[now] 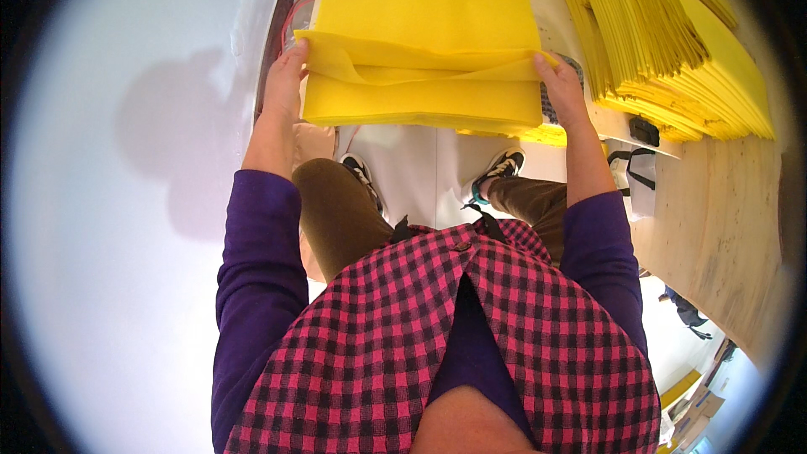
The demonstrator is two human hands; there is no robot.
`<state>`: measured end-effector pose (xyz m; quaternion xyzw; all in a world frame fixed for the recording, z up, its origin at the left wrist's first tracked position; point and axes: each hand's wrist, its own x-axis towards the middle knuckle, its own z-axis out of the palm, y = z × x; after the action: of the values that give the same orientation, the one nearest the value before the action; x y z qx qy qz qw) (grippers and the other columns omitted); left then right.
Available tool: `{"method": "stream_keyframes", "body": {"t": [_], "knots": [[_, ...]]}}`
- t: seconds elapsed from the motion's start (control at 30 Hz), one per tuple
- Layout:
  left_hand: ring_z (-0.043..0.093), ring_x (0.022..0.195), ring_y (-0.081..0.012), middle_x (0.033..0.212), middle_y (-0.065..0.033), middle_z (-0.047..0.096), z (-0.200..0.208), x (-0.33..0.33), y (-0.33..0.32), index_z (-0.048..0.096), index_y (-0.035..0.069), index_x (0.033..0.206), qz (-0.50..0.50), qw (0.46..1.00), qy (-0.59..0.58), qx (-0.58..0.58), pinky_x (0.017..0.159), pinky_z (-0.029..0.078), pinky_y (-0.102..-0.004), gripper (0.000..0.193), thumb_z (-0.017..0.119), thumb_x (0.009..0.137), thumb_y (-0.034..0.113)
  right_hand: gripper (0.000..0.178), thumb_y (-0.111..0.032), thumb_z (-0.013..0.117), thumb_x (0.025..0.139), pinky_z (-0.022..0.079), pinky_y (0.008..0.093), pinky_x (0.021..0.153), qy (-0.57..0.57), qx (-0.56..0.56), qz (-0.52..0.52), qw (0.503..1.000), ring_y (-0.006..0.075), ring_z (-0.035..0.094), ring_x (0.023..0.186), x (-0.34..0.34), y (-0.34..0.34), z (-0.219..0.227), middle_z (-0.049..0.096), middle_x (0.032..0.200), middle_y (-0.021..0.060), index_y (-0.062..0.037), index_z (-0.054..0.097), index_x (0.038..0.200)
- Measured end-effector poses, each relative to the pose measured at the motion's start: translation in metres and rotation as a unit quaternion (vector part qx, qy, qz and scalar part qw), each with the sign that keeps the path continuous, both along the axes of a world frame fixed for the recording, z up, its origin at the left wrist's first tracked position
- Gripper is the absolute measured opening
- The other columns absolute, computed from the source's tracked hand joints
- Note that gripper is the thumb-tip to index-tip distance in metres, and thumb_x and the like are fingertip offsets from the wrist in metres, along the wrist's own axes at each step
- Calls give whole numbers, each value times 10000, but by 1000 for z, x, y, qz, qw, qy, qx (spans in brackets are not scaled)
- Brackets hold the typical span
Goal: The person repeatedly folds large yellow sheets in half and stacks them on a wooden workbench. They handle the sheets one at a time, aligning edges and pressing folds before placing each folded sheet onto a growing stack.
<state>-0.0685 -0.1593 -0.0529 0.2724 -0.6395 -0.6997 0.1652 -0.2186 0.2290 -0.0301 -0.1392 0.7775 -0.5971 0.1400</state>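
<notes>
Yellow cloth sheet (424, 8) was pinched at both near corners. Left hand (284, 76) and right hand (561, 88) were extended forward, well apart, fingers clamped on its edges above the stack (420, 105).

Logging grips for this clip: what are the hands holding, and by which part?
Both hold the top yellow cloth of a stack: left hand at its left edge, right hand at its right edge.

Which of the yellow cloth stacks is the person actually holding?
The flat stack of yellow cloth sheets straight ahead: the left hand and right hand grip its near corners. The fanned pile of yellow sheets at right lies untouched.
</notes>
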Motion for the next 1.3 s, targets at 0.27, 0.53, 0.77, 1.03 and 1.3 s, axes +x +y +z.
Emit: {"method": "stream_keyframes", "body": {"t": [0.27, 0.53, 0.77, 1.03, 1.3], "knots": [[522, 1003, -148, 1057, -41, 620, -4, -1, -8, 625, 27, 1072, -3, 999, 2, 37, 896, 378, -337, 376, 551, 919, 362, 460, -377, 555, 924, 445, 260, 826, -1, 16, 11, 1000, 132, 577, 919, -1, 2, 0, 642, 1027, 86, 21, 582, 1152], [542, 957, -139, 989, -25, 645, 7, 3, -3, 639, 28, 1049, -29, 999, -15, 29, 881, 387, -292, 277, 576, 915, 262, 464, -381, 551, 927, 444, 259, 828, 1, 12, 12, 1000, 135, 581, 909, -4, 1, -1, 646, 1011, 80, 26, 582, 1148], [591, 866, -129, 957, -36, 661, 5, 2, -4, 644, 6, 1046, -92, 994, 5, 51, 792, 461, -278, 214, 623, 879, 139, 470, -380, 572, 914, 453, 256, 806, -18, -6, 22, 1000, 128, 587, 884, -6, 0, -1, 649, 994, 75, 28, 581, 1148], [617, 830, -130, 941, -48, 664, 3, 0, -4, 635, -10, 1029, -96, 994, 10, 53, 754, 486, -269, 199, 630, 867, 105, 430, -347, 588, 906, 464, 256, 769, -9, -5, 13, 1000, 125, 590, 852, -4, -1, 4, 650, 976, 85, 27, 599, 1116], [622, 876, -181, 989, -80, 651, -9, -4, -11, 594, -7, 1043, -99, 992, 12, 83, 810, 510, -305, 172, 595, 880, 49, 452, -385, 652, 843, 467, 273, 762, 60, 104, -6, 993, 148, 594, 844, -2, -1, 22, 651, 945, 96, 16, 630, 1050]]}}
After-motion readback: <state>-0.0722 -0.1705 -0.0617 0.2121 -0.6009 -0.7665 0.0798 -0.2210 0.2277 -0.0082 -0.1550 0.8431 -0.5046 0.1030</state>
